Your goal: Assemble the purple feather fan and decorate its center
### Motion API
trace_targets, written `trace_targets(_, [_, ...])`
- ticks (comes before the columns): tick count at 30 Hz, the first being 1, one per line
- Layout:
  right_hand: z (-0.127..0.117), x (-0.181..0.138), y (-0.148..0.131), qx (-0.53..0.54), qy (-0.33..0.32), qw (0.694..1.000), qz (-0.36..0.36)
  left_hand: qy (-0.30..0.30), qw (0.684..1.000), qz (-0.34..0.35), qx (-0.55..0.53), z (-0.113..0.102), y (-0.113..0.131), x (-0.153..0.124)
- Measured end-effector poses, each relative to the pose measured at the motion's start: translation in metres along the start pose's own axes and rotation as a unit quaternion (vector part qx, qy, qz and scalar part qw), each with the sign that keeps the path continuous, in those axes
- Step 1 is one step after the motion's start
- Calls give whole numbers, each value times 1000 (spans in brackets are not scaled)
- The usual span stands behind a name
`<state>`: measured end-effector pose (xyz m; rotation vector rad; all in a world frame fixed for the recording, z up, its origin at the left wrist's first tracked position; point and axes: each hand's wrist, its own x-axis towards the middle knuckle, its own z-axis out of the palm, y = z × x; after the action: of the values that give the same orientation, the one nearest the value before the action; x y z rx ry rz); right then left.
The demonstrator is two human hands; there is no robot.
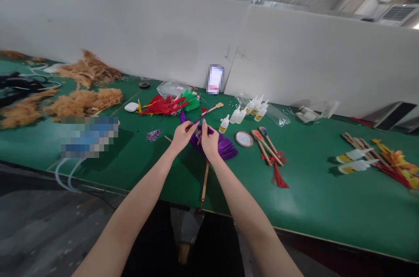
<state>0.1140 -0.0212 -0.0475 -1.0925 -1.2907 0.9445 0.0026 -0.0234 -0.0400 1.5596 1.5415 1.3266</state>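
My left hand (183, 135) and my right hand (210, 139) are close together above the green table, both with pinched fingers. Between them is a thin purple feather (202, 116), gripped by the left fingertips; the right fingertips close on its near part. Below the hands lies a purple feather fan (227, 148), partly hidden by them. Its wooden handle (205, 181) points toward me, with a red cord (201, 205) at the table edge. Just beyond the fingers lies a wooden stick (214, 107) with a rounded end. A small glue bottle (224, 124) stands right of my right hand.
Red feathers (162, 105) and green feathers (191, 100) lie behind the hands. Several white bottles (252, 106), a round lid (244, 138) and wooden handles with red tassels (266, 146) are to the right. Brown fibre (85, 104) lies left. A phone (215, 79) leans against the partition.
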Motion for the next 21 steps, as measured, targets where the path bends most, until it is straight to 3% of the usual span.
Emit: trace_targets(21, [-4, 0, 3, -86, 7, 995, -55, -15, 999, -14, -30, 3, -7, 1])
